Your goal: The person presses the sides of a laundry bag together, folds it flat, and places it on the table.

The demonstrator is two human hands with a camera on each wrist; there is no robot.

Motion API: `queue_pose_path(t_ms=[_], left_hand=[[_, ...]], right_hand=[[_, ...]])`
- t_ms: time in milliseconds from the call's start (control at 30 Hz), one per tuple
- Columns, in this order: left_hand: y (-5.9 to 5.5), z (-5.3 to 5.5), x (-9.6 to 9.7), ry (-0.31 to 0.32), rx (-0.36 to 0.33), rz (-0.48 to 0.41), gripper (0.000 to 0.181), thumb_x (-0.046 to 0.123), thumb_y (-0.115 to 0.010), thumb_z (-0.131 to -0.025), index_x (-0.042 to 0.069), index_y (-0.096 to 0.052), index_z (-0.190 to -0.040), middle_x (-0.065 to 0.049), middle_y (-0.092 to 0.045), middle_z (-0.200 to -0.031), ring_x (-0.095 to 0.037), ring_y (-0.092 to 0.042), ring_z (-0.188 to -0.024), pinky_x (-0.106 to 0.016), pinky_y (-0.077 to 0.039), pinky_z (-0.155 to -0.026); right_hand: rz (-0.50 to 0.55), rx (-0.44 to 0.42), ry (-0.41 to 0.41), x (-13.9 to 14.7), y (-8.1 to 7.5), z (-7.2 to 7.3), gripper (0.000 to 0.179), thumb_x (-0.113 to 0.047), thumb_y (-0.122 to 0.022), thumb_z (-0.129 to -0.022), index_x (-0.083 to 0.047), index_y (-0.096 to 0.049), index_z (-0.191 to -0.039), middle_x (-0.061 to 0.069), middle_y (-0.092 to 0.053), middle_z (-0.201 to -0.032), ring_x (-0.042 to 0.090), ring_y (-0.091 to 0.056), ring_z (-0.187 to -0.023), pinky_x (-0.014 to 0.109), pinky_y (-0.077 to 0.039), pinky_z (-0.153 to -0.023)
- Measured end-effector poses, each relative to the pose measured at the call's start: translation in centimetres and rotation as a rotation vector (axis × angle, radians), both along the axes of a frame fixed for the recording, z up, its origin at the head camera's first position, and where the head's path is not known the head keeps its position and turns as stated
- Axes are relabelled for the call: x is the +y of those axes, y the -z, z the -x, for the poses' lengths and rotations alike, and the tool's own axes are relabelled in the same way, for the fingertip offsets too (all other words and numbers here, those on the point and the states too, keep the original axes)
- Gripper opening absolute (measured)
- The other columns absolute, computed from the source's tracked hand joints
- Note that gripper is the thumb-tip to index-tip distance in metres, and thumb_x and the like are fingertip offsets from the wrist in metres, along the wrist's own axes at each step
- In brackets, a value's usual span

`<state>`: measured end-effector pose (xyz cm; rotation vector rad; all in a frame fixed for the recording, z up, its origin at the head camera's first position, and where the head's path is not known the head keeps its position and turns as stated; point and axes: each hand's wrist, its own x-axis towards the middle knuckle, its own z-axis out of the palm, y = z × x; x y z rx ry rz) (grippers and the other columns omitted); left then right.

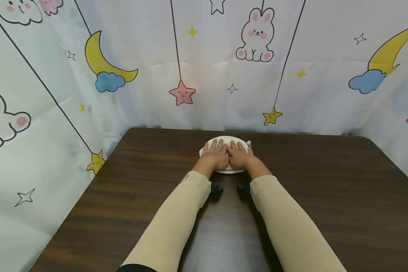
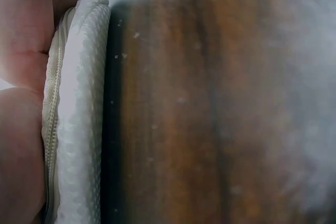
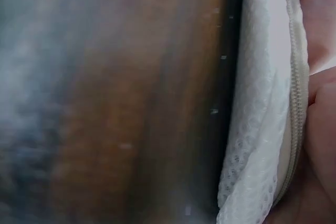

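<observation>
A round white mesh zippered bag [image 1: 228, 172] lies flattened on the table near its far edge. Both hands are laid side by side on top of it, fingers stretched forward and spread: the left hand [image 1: 215, 155] on its left half, the right hand [image 1: 240, 155] on its right half. They meet near the middle and hide much of the bag. A small pale tab [image 1: 249, 143] sticks out at its right rim. In the left wrist view a beige zipper [image 2: 51, 114] runs along the bag's padded mesh edge [image 2: 81, 119]; the right wrist view shows mesh [image 3: 257, 93] and zipper [image 3: 297, 87] too.
The dark wooden table [image 1: 326, 181] extends on all sides of the bag. A white curtain [image 1: 217, 109] printed with moons, stars and rabbits hangs behind it and along both sides. Dark round wrist devices [image 1: 216, 190] sit under the cream sleeves [image 1: 171, 219], just above the tabletop.
</observation>
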<state>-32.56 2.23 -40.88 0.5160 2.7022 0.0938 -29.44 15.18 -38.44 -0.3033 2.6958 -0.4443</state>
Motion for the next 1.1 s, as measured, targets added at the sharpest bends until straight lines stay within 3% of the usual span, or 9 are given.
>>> queue_pose_path(t_ms=[100, 200, 333, 467, 600, 767, 867, 1100], left_hand=[[-0.3, 0.0, 0.1, -0.008, -0.013, 0.0, 0.06, 0.044, -0.02, -0.106, 0.025, 0.003, -0.159, 0.006, 0.017, -0.164, -0.019, 0.02, -0.151, -0.051, 0.012, -0.12], [-0.8, -0.6, 0.0, -0.013, -0.018, -0.021, 0.061, 0.043, -0.022, -0.107, 0.024, 0.0, -0.16, 0.006, 0.016, -0.165, -0.019, 0.018, -0.151, -0.052, 0.01, -0.12], [-2.1, -1.4, -0.3, -0.001, 0.034, -0.082, 0.059, 0.041, -0.026, -0.107, 0.022, -0.009, -0.16, 0.001, 0.006, -0.167, -0.022, 0.008, -0.154, -0.055, 0.003, -0.121], [-3.2, -1.6, -0.7, 0.002, 0.094, -0.157, 0.055, 0.039, -0.031, -0.106, 0.022, -0.022, -0.158, -0.002, -0.01, -0.166, -0.025, -0.008, -0.153, -0.056, -0.01, -0.12], [-3.3, -1.3, -1.0, 0.015, 0.151, -0.187, 0.054, 0.037, -0.028, -0.107, 0.019, -0.025, -0.157, -0.006, -0.018, -0.164, -0.027, -0.012, -0.153, -0.056, -0.014, -0.12], [-2.3, -1.0, -1.0, 0.057, 0.203, -0.164, 0.061, 0.041, -0.019, -0.107, 0.015, -0.007, -0.16, -0.005, -0.001, -0.167, -0.024, 0.004, -0.154, -0.051, -0.005, -0.122], [-1.8, -0.9, -1.0, 0.068, 0.195, -0.155, 0.062, 0.042, -0.016, -0.106, 0.016, 0.0, -0.16, -0.002, 0.007, -0.167, -0.022, 0.008, -0.154, -0.05, -0.002, -0.123], [-1.8, -0.9, -0.9, 0.09, 0.141, -0.101, 0.061, 0.044, -0.013, -0.107, 0.016, 0.0, -0.16, -0.002, 0.004, -0.167, -0.021, 0.003, -0.154, -0.046, -0.003, -0.123]], right_hand=[[-0.009, 0.011, -0.007, 0.1, -0.3, 0.2, 0.057, -0.027, -0.031, -0.106, -0.016, -0.013, -0.16, 0.011, 0.003, -0.166, 0.034, 0.005, -0.153, 0.063, 0.006, -0.117], [-0.01, 0.08, -0.003, 0.1, -0.4, 0.3, 0.054, -0.024, -0.037, -0.104, -0.015, -0.028, -0.157, 0.011, -0.013, -0.165, 0.038, -0.009, -0.151, 0.064, -0.003, -0.118], [0.018, 0.213, 0.042, 0.3, -0.5, 0.8, 0.043, -0.024, -0.04, -0.105, -0.012, -0.049, -0.145, 0.012, -0.037, -0.155, 0.045, -0.029, -0.142, 0.065, -0.02, -0.114], [0.125, 0.237, 0.116, 0.5, -0.9, 1.4, 0.04, -0.029, -0.044, -0.106, -0.01, -0.056, -0.139, 0.014, -0.043, -0.15, 0.045, -0.034, -0.137, 0.064, -0.03, -0.109], [0.204, 0.267, 0.115, 0.3, -1.0, 1.9, 0.045, -0.023, -0.043, -0.104, -0.003, -0.048, -0.144, 0.021, -0.036, -0.154, 0.046, -0.025, -0.143, 0.061, -0.024, -0.115], [0.146, 0.259, 0.093, 0.4, -0.2, 2.0, 0.058, -0.025, -0.029, -0.104, -0.003, -0.021, -0.157, 0.021, -0.005, -0.164, 0.042, 0.0, -0.151, 0.064, -0.007, -0.118], [0.093, 0.212, 0.074, 0.5, 0.1, 1.9, 0.059, -0.033, -0.022, -0.107, -0.007, -0.013, -0.159, 0.017, 0.002, -0.165, 0.039, 0.004, -0.152, 0.065, -0.003, -0.117], [0.068, 0.085, 0.038, 0.9, -0.3, 1.6, 0.06, -0.039, -0.02, -0.108, -0.009, -0.009, -0.159, 0.013, 0.005, -0.166, 0.034, 0.008, -0.152, 0.061, 0.004, -0.118]])
